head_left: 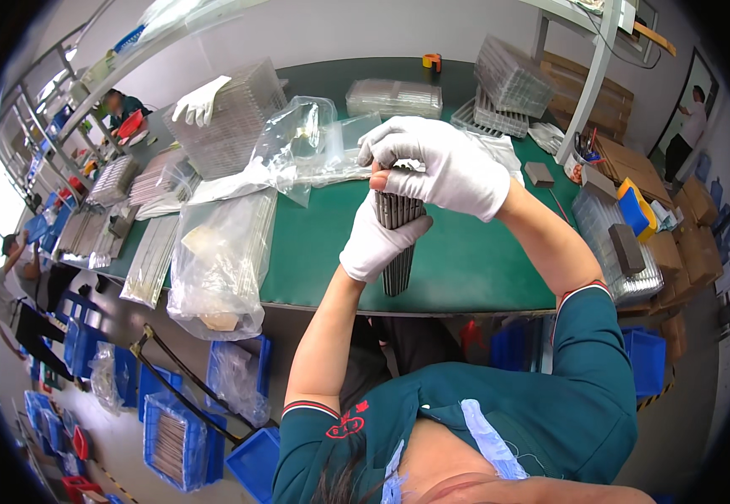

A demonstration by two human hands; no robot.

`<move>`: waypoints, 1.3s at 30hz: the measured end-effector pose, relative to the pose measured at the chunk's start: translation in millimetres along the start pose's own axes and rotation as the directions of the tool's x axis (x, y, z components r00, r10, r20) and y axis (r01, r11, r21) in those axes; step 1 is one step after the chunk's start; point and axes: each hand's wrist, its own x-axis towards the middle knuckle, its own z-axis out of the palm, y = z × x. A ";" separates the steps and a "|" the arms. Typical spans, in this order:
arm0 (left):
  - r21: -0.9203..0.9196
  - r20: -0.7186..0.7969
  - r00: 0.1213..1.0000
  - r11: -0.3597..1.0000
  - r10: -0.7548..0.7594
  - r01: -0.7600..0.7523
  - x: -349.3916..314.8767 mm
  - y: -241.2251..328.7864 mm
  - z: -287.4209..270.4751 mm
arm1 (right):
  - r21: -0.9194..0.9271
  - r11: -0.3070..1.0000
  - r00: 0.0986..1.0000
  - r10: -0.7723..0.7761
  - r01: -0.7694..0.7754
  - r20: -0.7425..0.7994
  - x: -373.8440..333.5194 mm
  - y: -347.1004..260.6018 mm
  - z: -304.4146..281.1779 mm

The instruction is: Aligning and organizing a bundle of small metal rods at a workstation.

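My left hand (375, 245), in a white glove, is wrapped round the lower-middle part of a bundle of long, thin dark metal strips (397, 214). The bundle stands nearly upright over the green table, its lower end reaching below the hand. Across its top end curls my right hand (453, 172), also in a white glove, with a bare thumb tip showing. The fingers of that hand close round the strips' ends and partly hide them.
Bagged strips (222, 260) lie at the table's left, near stacked clear trays (226, 126) with a white glove (201, 101) on top. More trays (512, 80) stand at the back right. A grey block (539, 174) and a post (592, 84) are right. Blue crates (180, 445) sit on the floor.
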 end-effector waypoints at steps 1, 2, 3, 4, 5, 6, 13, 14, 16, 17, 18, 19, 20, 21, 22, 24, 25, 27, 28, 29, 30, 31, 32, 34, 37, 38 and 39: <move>-0.039 0.001 1.000 0.999 0.014 -0.014 0.3 -2.4 0.6 | -0.063 0.997 0.998 -0.051 0.049 -0.030 2.3 -1.2 -3.3; -0.078 0.003 1.000 0.997 0.025 -0.025 -0.1 -3.8 0.8 | -0.125 0.988 0.993 -0.102 0.094 -0.058 3.8 -3.3 -5.6; -0.077 0.003 1.000 0.997 0.024 -0.024 -0.1 -3.5 -0.2 | 0.049 0.999 0.995 -0.004 0.009 -0.104 5.8 -7.4 -6.1; -0.064 0.026 1.000 0.998 0.016 -0.014 0.3 -2.8 -2.1 | 0.050 0.999 0.995 -0.004 0.009 -0.104 6.4 -8.5 -6.5; -0.050 0.051 0.999 0.999 0.009 -0.006 0.8 -2.1 -2.6 | 0.032 0.999 0.995 0.008 -0.005 -0.095 6.9 -9.0 -7.5; -0.050 0.052 0.999 0.999 0.009 -0.007 0.6 -1.9 -1.8 | 0.015 1.000 0.996 0.020 -0.019 -0.086 7.3 -9.0 -8.1; -0.045 0.021 0.999 0.999 0.026 -0.026 -0.3 1.8 0.0 | 0.035 0.988 0.988 0.151 -0.149 -0.036 2.5 -4.9 -3.1; -0.028 0.025 0.999 0.999 0.022 -0.022 -0.1 2.5 -0.1 | 0.052 0.981 0.981 0.190 -0.188 -0.038 2.2 -6.0 -2.2; -0.039 0.018 1.000 0.999 0.008 -0.007 -0.6 2.9 0.7 | 0.003 0.993 0.992 0.120 -0.120 -0.037 -1.4 -4.1 -0.4; -0.049 0.008 1.000 0.999 -0.007 0.007 -1.0 3.0 0.3 | -0.042 0.998 0.998 0.047 -0.049 -0.032 -2.5 -3.8 1.0; -0.048 0.007 1.000 0.999 -0.007 0.007 -1.1 3.2 -0.2 | -0.030 0.996 0.997 0.080 -0.080 -0.011 -3.0 -7.2 1.0; -0.021 0.004 1.000 1.000 -0.014 0.014 -0.9 3.4 -0.9 | -0.028 0.996 0.997 0.079 -0.079 -0.011 -3.1 -6.3 1.4; 0.005 0.003 1.000 1.000 -0.020 0.020 -0.5 3.7 -0.9 | -0.020 0.996 0.997 0.083 -0.083 -0.001 -3.7 -4.8 1.1; 0.031 0.002 1.000 0.999 -0.025 0.025 -0.2 4.0 -0.8 | -0.012 0.996 0.996 0.087 -0.087 0.009 -3.8 -3.8 0.7; 0.031 0.003 1.000 0.999 -0.025 0.024 -0.5 4.1 -0.3 | -0.012 0.996 0.996 0.087 -0.087 0.008 -3.3 -3.8 -0.3; -0.036 0.011 1.000 0.999 -0.024 0.025 -1.6 3.9 0.9 | -0.087 0.996 0.998 -0.029 0.024 -0.060 -1.9 -5.8 -3.3; -0.036 0.013 1.000 0.999 -0.025 0.025 -0.8 2.1 0.7 | -0.036 0.998 0.997 0.041 -0.043 -0.065 -0.5 -8.7 -4.8; -0.077 0.027 0.999 0.996 0.042 -0.040 0.1 -1.5 -0.5 | 0.036 0.995 0.988 0.097 -0.093 -0.121 1.6 -12.9 -6.3; -0.057 0.021 0.999 0.998 0.033 -0.031 -0.2 -1.9 -0.9 | 0.004 0.998 0.992 0.060 -0.060 -0.113 1.5 -10.0 -6.2; -0.057 0.022 0.999 0.998 0.033 -0.031 0.1 -2.1 -0.5 | 0.003 0.998 0.992 0.061 -0.061 -0.113 0.6 -6.1 -5.6; -0.051 0.022 0.999 0.998 0.026 -0.025 0.3 -2.2 0.0 | 0.013 0.995 0.991 0.101 -0.101 -0.092 -0.4 -2.2 -4.6; -0.046 0.022 1.000 0.999 0.020 -0.019 0.6 -2.4 0.4 | 0.022 0.990 0.987 0.142 -0.141 -0.071 -1.1 -0.2 -4.1; -0.046 0.021 1.000 0.999 0.019 -0.018 0.7 -2.8 0.1 | 0.023 0.990 0.987 0.142 -0.141 -0.070 -1.3 0.1 -3.1; -0.077 0.027 0.999 0.997 0.024 -0.022 0.7 -3.1 -0.4 | 0.033 0.985 0.981 0.172 -0.170 -0.085 -2.6 -0.8 -0.5; -0.031 0.019 1.000 0.999 -0.009 0.010 -0.8 2.7 0.4 | 0.017 0.997 0.996 0.070 -0.069 -0.063 -4.0 -4.1 0.2; -0.031 0.020 1.000 0.999 -0.009 0.009 -0.9 2.7 0.5 | 0.016 0.997 0.996 0.070 -0.069 -0.063 -3.8 -3.4 -0.7; -0.039 0.021 1.000 0.999 -0.005 0.005 -0.8 2.2 0.5 | -0.031 0.998 0.998 0.048 -0.049 -0.039 -3.3 -1.5 -2.0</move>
